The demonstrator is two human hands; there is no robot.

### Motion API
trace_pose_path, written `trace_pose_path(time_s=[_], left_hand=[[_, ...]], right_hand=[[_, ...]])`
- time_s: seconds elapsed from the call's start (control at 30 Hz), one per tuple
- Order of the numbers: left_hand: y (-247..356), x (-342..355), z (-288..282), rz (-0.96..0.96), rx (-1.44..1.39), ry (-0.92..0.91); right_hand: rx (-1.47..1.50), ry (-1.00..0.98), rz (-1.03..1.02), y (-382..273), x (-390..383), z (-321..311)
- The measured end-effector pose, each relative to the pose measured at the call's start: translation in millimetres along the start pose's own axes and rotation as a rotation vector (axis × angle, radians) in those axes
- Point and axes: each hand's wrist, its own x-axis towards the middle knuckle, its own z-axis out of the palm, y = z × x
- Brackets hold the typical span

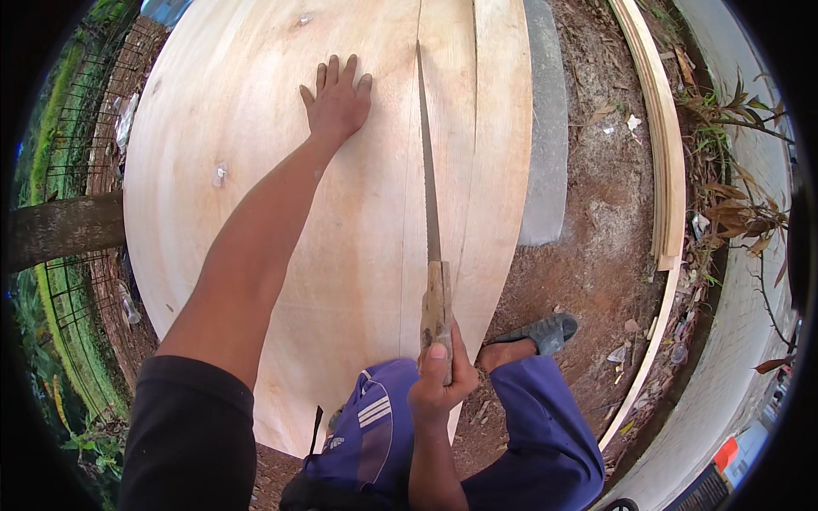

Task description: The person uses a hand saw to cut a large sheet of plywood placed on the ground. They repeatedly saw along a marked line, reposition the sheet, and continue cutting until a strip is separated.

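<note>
My right hand [445, 376] is wrapped round the wooden handle of a hand saw [431, 192]. The long, narrow blade points away from me, its tip at the end of a cut in a large pale plywood sheet [256, 281]. From the tip the cut runs on toward the far edge. Thin straight lines run along the sheet near the blade. My left hand [337, 104] lies flat on the plywood, fingers spread, to the left of the blade's tip. My left knee rests on or against the near part of the sheet; exact contact is hard to tell.
A grey slab [545, 128] lies along the sheet's right side. Long wooden strips [666, 153] are stacked on the dirt before a pale wall [750, 281]. At the left are a tree trunk [68, 228] and wire fencing [81, 298]. My sandalled foot [545, 334] stands on the ground.
</note>
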Motion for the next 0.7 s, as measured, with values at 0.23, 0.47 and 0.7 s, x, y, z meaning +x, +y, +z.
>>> trace_pose_path(time_s=[0.23, 0.47, 0.7], left_hand=[[12.6, -10.1, -8.1, -0.115, 0.070, -0.036], [9.2, -5.9, -5.0, -0.091, 0.129, -0.082], [10.2, 4.4, -0.9, -0.100, 0.143, -0.136]], right_hand=[[-0.124, 0.049, 0.035, -46.9, -9.6, 14.4], [-0.191, -0.018, 0.066, -94.9, -7.7, 12.7], [0.012, 0.026, 0.214, -116.5, 131.7, 93.2]])
